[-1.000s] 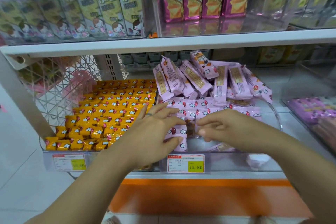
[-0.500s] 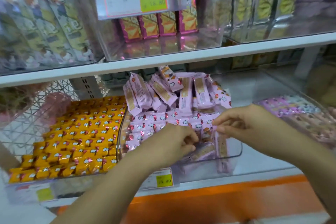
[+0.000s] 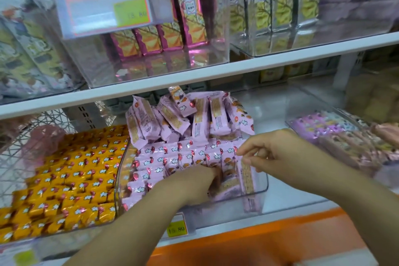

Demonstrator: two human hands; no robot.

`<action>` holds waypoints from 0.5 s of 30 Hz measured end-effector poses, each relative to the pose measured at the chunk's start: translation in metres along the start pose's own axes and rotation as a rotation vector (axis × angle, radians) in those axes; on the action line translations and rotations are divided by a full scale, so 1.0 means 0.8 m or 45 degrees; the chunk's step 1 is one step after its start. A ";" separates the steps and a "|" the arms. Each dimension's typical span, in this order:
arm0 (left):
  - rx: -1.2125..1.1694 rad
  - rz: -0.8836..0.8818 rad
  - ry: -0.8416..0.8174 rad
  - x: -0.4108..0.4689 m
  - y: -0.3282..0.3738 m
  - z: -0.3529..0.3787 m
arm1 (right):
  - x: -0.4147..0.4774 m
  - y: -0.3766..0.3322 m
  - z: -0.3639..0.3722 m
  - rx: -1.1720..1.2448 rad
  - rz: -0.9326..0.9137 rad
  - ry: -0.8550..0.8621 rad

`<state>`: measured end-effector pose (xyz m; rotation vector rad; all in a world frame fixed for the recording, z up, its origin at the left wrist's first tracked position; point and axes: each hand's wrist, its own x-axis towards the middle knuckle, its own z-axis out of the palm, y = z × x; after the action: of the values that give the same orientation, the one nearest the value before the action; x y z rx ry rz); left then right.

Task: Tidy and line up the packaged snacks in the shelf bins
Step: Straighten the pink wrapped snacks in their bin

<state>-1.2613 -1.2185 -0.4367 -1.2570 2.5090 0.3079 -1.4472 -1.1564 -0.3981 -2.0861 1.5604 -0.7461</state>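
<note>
Right fingers [image 3: 250, 147] pinch the top edge of an upright packet [image 3: 247, 177], forefinger above and thumb below. We read that as a closed grip on this one packet. It stands back-face out at the front right corner of the clear bin [image 3: 264, 189], against or just beside the right wall. We judge it's held by the top so it can be turned and slotted into a row. Right hand [image 3: 278, 153] hovers over the bin's right edge.

Left fingers [image 3: 208, 172] curl down into a gap among the pink packets [image 3: 172, 157] at the bin's front middle. The tips are buried, so we cannot tell whether they grip a packet or just hold the gap open. Probably they are making room for the pinched one. Left hand [image 3: 192, 183] hides part of the front rows.

Outward, flat pink rows fill the bin's left and middle. A loose pile [image 3: 183, 119] leans tilted along the rear edge, not yet lined up. Yellow packets [image 3: 71, 179] in the next bin to the left look neat already.

Hard to make out: the price tag [image 3: 177, 228] is smeared, the packet print is unreadable, and the bin at the right [image 3: 319, 127] is blurred behind its wall. Both forearms are cut off at the lower frame.
</note>
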 end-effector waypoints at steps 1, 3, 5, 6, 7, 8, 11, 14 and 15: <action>-0.037 0.010 0.022 -0.004 -0.001 -0.003 | 0.001 0.000 0.000 0.001 0.003 0.003; -0.156 0.029 0.061 -0.014 -0.005 -0.012 | 0.001 -0.001 -0.001 0.017 0.005 0.014; -0.315 0.047 0.121 -0.027 -0.010 -0.025 | 0.000 -0.002 -0.001 0.032 -0.015 0.030; -0.407 0.043 0.160 -0.036 -0.012 -0.032 | 0.000 -0.003 -0.001 0.041 -0.024 0.038; -0.493 0.039 0.209 -0.046 -0.014 -0.039 | -0.001 -0.004 0.000 0.059 -0.028 0.044; -0.562 0.045 0.277 -0.055 -0.015 -0.045 | -0.001 -0.006 0.000 0.084 -0.029 0.046; -0.701 0.059 0.534 -0.079 -0.018 -0.059 | -0.003 -0.014 0.004 0.105 -0.046 0.024; -0.900 0.074 0.741 -0.087 -0.018 -0.069 | -0.006 -0.021 0.003 0.165 -0.046 0.010; -0.982 0.068 0.757 -0.086 -0.017 -0.069 | -0.006 -0.022 0.002 0.198 -0.034 0.012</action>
<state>-1.2219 -1.1938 -0.3605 -1.7537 3.0492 1.1502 -1.4342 -1.1466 -0.3891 -1.9970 1.4335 -0.8595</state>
